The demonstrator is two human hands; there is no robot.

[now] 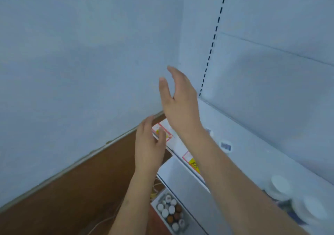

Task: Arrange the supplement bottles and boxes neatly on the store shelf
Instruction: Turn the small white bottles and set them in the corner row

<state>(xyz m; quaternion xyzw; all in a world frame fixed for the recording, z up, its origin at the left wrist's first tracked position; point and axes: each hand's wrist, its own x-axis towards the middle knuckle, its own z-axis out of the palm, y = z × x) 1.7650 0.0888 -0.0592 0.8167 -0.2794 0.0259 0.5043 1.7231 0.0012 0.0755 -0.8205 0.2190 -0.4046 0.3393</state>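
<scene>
- The supplement bottles stand packed together in a small open box low in the view, below the shelf; only their round caps, white and brown, are visible from above.
- More white-capped bottles stand on the shelf at the lower right, close to its front edge; they are blurred, and their labels cannot be read.
- One small round cap with a blue mark sits alone on the shelf, just beside the right forearm.
- The white shelf runs diagonally from the middle of the view toward the lower right. Its front edge carries price tags in red, white and yellow.
- Between the single cap and the far corner, the shelf surface is bare, and the pale back panel rises behind it.
- The left hand is at the front edge of the shelf, with its thumb over one price tag. Its fingers are relaxed, slightly bent, and hold nothing.
- The right hand is raised in the air above the shelf's far end, near the corner. Its fingers are straight and spread, thumb apart, and it holds nothing and touches nothing.
- The two hands are near each other but apart, the right one higher.
- A slotted upright rail goes up the back panel, to the right of the right hand.
- A plain wall fills the left side, and it meets the brown floor along a pale edge strip.
</scene>
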